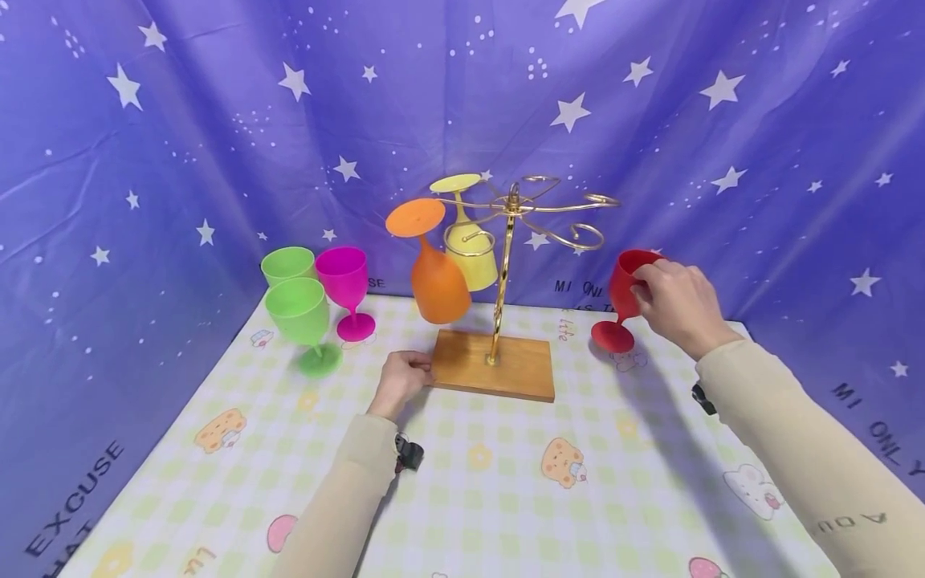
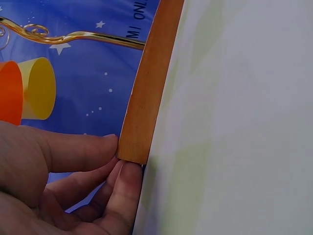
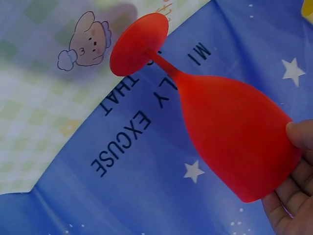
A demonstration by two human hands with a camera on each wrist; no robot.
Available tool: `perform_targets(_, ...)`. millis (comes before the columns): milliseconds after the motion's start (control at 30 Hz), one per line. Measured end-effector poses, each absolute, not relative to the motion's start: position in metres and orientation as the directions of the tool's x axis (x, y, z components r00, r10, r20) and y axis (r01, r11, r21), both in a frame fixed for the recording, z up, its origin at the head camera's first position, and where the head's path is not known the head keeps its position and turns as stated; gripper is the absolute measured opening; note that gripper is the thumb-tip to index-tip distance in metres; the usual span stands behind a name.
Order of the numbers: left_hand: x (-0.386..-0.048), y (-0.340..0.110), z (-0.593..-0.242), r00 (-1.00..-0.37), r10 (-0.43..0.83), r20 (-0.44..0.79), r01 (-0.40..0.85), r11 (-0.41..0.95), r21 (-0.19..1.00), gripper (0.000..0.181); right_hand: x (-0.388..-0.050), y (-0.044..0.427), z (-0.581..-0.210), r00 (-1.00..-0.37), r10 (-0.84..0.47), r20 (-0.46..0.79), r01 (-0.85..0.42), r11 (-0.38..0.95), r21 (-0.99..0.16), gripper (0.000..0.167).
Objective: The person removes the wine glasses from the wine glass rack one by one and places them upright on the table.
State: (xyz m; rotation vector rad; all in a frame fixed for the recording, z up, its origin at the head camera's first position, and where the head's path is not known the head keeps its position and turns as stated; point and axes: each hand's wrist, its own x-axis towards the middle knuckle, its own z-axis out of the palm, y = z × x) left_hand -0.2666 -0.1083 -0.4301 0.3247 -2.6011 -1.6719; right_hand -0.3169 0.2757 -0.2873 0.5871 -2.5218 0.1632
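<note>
My right hand point(image 1: 679, 307) holds a red plastic goblet point(image 1: 625, 289) at its rim. In the right wrist view the red goblet point(image 3: 234, 132) is tilted, its foot over the tablecloth; thumb and fingers grip the bowl's rim. My left hand point(image 1: 401, 380) touches the left end of the wooden base point(image 1: 462, 373) of a gold stemware rack point(image 1: 503, 265). The left wrist view has the thumb and a finger pinching the corner of that base point(image 2: 142, 98). An orange goblet point(image 1: 438, 281) and a yellow goblet point(image 1: 473, 255) hang upside down from the rack's left arms.
At the left, a magenta goblet point(image 1: 344, 277) and two green goblets point(image 1: 298, 311) stand upright. A checked, cartoon-printed cloth point(image 1: 477, 498) covers the table. Behind hangs a blue starry curtain point(image 1: 433, 96). Curled hooks point(image 1: 585, 234) extend from the rack's right side.
</note>
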Motion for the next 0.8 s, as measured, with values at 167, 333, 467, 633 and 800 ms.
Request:
perform_targets(167,-0.267,-0.108,-0.431,-0.979,-0.188,-0.079,-0.149,0.396,0.906,0.024,-0.324,0.281,-0.291,-0.798,-0.336,0.5,-0.39,0.921,-0.005,0.019)
perform_targets(333,-0.268,-0.107,-0.433,-0.979,-0.194,-0.065,-0.143,0.418,0.897,0.022,-0.331,0.29,-0.296,-0.812,-0.308,0.496,-0.356,0.934,-0.004,0.017)
perform_targets(467,-0.268,-0.108,-0.433,-0.98,-0.193,-0.057,-0.136,0.426,0.894,0.022,-0.335,0.301,-0.298,-0.806,-0.294,0.514,-0.346,0.938,-0.006,0.016)
perform_targets(633,-0.269,-0.107,-0.434,-0.979,-0.194,-0.067,-0.144,0.42,0.896,0.023,-0.338,0.314,-0.3,-0.835,-0.251,0.49,-0.298,0.954,-0.02,0.018)
perform_targets(800,-0.268,-0.107,-0.435,-0.978,-0.198,-0.069,-0.146,0.406,0.902,0.024,-0.341,0.323,-0.303,-0.86,-0.219,0.461,-0.262,0.965,-0.03,0.02)
